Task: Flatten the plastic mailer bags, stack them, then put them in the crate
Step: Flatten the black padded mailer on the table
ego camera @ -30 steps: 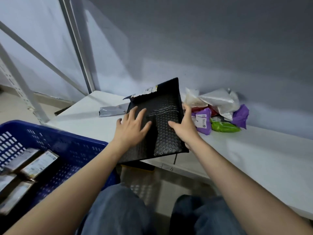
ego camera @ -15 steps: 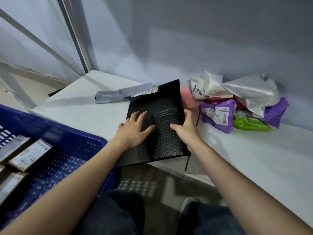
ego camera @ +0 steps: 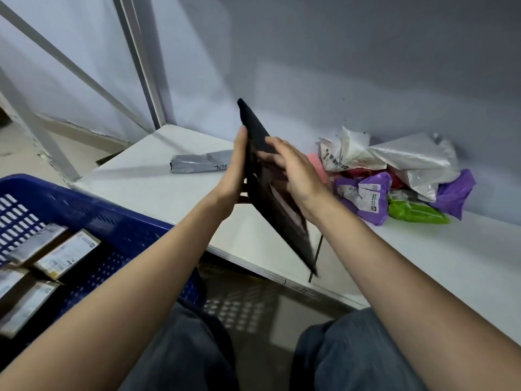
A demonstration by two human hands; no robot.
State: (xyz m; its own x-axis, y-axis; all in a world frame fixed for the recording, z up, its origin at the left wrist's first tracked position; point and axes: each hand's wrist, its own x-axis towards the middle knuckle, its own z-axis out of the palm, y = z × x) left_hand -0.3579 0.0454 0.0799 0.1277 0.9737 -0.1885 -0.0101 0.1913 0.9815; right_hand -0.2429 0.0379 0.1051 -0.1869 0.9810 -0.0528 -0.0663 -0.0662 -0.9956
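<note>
A black bubble mailer [ego camera: 279, 221] stands on edge above the white table [ego camera: 158, 187], tilted, held between both hands. My left hand [ego camera: 234, 176] presses flat against its left face with straight fingers. My right hand [ego camera: 298, 176] grips its right face with bent fingers. A flat grey mailer [ego camera: 200, 165] lies on the table behind the hands. A crumpled pile of white mailers [ego camera: 394, 162], a purple one [ego camera: 363, 196] and a green one [ego camera: 417, 213] sits at the right by the wall. The blue crate [ego camera: 93, 210] stands at the left.
Inside the crate lie several labelled parcels [ego camera: 64, 253]. A pink mailer [ego camera: 314, 162] peeks out behind my right hand. A grey wall backs the table; metal rack posts [ego camera: 141, 66] rise at the left. My knees are below the table's front edge.
The black mailer lay flat on the table under both hands; now it is lifted and turned on edge between them. The grey mailer beneath it is uncovered.
</note>
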